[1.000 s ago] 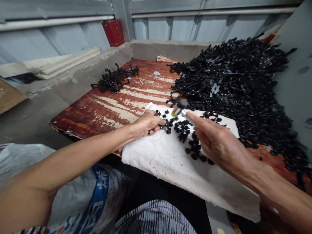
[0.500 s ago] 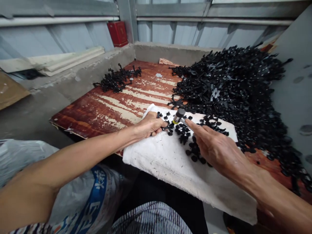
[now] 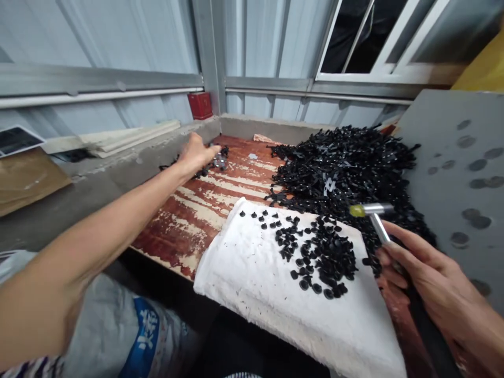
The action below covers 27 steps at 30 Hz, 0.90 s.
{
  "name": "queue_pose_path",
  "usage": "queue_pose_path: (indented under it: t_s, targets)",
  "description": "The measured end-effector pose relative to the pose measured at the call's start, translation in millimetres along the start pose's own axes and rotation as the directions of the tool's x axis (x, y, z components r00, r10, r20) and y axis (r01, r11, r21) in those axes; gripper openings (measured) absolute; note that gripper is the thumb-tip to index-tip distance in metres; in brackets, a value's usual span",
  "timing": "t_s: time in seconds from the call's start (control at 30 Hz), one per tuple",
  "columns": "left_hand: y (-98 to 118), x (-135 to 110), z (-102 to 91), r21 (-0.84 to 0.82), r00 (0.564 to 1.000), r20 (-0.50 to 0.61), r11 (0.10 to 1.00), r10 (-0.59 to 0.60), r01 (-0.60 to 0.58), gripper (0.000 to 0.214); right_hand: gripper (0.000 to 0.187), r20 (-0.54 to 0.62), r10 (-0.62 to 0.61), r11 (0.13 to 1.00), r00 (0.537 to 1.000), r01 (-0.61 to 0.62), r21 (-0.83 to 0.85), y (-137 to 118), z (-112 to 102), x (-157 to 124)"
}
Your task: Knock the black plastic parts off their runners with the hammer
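My right hand (image 3: 429,273) is wrapped around the dark handle of a small hammer (image 3: 376,210) with a yellow-green face, raised beyond the right edge of the white cloth pad (image 3: 244,273). Many small black round-headed pieces with short stems (image 3: 334,257) are scattered over the pad. My left hand (image 3: 195,157) reaches over the small pile of black strip-like parts (image 3: 202,170) at the far left of the board. Its thumb stretches out to the right, while the other fingers are mostly hidden. A blurred greyish piece (image 3: 219,160) shows just below the thumb.
A large heap of black parts (image 3: 334,168) covers the right of the worn red-brown board (image 3: 189,210). Around it stand a concrete ledge (image 3: 137,160), a red box (image 3: 200,105) and a grey spotted panel (image 3: 452,173). A printed sack (image 3: 118,325) lies low on the left.
My left hand has moved from the pad to the far-left pile. My right hand has lifted the hammer away to the right. The view has tilted up, showing a window.
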<state>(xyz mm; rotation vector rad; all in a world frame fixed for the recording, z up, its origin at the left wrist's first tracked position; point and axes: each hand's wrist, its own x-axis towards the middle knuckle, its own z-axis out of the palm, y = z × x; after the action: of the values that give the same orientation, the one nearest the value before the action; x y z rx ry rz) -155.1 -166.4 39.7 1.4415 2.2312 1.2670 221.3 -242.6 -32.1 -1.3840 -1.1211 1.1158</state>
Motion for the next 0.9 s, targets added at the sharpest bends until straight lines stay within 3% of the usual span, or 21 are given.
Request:
queue_pose_path:
  t_s: [0.03,0.1,0.13,0.2,0.27,0.33,0.43,0.53,0.7,0.83,0.9]
  targets:
    - [-0.2,10.0,-1.8,0.091,0.99,-0.134,0.996,0.034,-0.022,0.023,0.046,-0.022,0.085,0.992,0.996,-0.082,0.091,3.1,-6.6,-0.8]
    - [-0.3,16.1,9.3,0.144,0.983,-0.151,0.986,0.102,-0.08,0.017,0.045,-0.04,0.206,0.958,0.978,-0.193,0.214,13.2,-16.3,-2.2]
    - [0.2,13.0,21.9,0.151,0.987,-0.089,0.981,0.137,-0.122,0.016,0.047,-0.069,0.227,0.95,0.971,-0.206,0.234,19.7,-19.6,-2.6]
    - [3.1,-1.0,56.9,0.139,0.963,0.15,0.96,0.224,-0.244,0.016,0.053,-0.066,0.28,0.932,0.958,-0.254,0.259,33.3,-23.2,-2.7]
    - [9.0,-18.2,96.0,0.092,0.877,0.389,0.935,0.284,-0.343,0.017,0.057,-0.041,0.275,0.927,0.96,-0.254,0.276,44.5,-24.4,-1.9]
    - [17.0,-31.7,128.9,0.058,0.803,0.505,0.916,0.315,-0.396,0.02,0.057,-0.019,0.254,0.932,0.967,-0.239,0.273,51.0,-25.0,-1.0]
    - [27.8,-39.7,155.7,0.049,0.76,0.572,0.913,0.307,-0.406,0.028,0.055,-0.008,0.23,0.935,0.973,-0.219,0.281,52.8,-27.1,-0.4]
    - [32.5,-34.8,158.4,0.015,0.752,0.587,0.924,0.301,-0.382,0.031,0.056,-0.012,0.229,0.926,0.973,-0.214,0.311,51.3,-30.2,0.0]
    - [30.4,-21.3,134.8,-0.118,0.764,0.573,0.953,0.296,-0.281,0.018,0.057,-0.021,0.232,0.918,0.973,-0.211,0.335,51.5,-32.9,2.2]
    - [23.4,-27.1,107.3,-0.187,0.781,0.596,0.978,0.186,-0.09,0.02,0.04,-0.034,0.261,0.907,0.965,-0.233,0.351,48.1,-31.0,-1.5]
    - [18.9,-36.2,93.7,-0.243,0.768,0.626,0.97,0.135,0.028,0.021,0.033,-0.019,0.258,0.914,0.966,-0.238,0.33,43.7,-28.8,-6.1]
